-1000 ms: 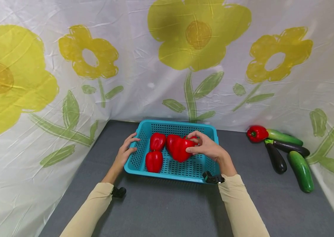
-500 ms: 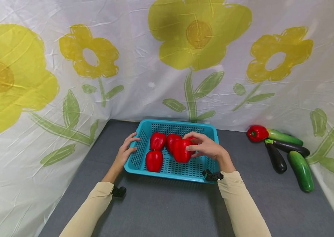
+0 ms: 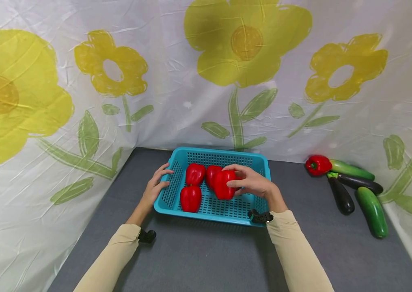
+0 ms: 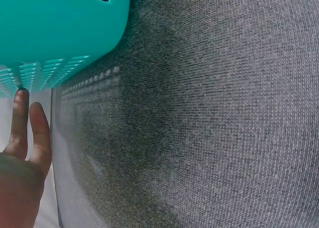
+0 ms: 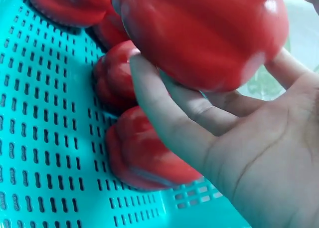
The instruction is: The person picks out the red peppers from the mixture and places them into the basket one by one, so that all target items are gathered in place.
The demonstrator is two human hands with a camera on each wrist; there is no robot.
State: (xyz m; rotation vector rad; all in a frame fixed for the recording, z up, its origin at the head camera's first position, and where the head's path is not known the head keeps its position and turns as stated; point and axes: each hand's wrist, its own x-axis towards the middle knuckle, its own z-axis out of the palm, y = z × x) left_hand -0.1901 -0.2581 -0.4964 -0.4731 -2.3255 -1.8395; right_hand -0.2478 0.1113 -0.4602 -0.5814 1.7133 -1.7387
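Observation:
My right hand (image 3: 251, 181) holds a red bell pepper (image 3: 225, 185) above the floor of a blue-green plastic basket (image 3: 206, 217). In the right wrist view, fingers curl under the held bell pepper (image 5: 209, 33), clear of the basket floor. Several more red bell peppers lie inside: one at the back left (image 3: 195, 174), one in front of it (image 3: 190, 199), and another (image 3: 212, 173) partly behind the held one. A further pepper (image 5: 149, 150) shows in the right wrist view. My left hand (image 3: 152, 190) rests against the basket's left side, its fingers mostly straight.
To the right on the dark grey table (image 3: 206, 255) lie a red bell pepper (image 3: 318, 165), a light green vegetable (image 3: 352, 169), two eggplants (image 3: 341, 195) and a dark green cucumber-like vegetable (image 3: 372, 211). A flower-patterned cloth (image 3: 169, 101) hangs behind and at the sides.
The right hand has shifted slightly left and turned the held bell pepper more upright. The left hand and the basket have stayed in place.

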